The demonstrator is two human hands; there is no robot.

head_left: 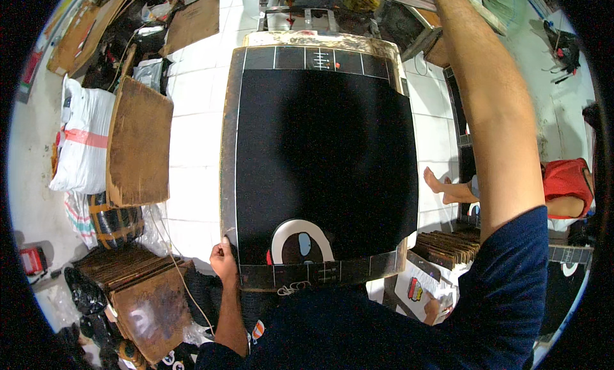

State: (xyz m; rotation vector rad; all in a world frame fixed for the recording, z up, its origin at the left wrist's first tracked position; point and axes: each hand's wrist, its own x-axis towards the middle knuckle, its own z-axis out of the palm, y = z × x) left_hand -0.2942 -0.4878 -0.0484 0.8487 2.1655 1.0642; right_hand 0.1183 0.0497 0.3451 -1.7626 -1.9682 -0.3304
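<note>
My left hand is at the near left edge of a long flat board. Its fingers are closed against that edge; what they may hold is too small to make out. Black fabric lies flat over the board, with a round white, brown and light blue eye print near its front. Dark strips with white lines cross the board's far and near ends. My right arm, in a dark blue sleeve, stretches far forward on the right. Its hand is beyond the top edge of the picture.
At left, a brown panel leans by a white sack. Stacks of brown boards stand at lower left and right. A loose cord crosses the floor. Another person sits at right, in red shorts, with bare feet stretched toward the board.
</note>
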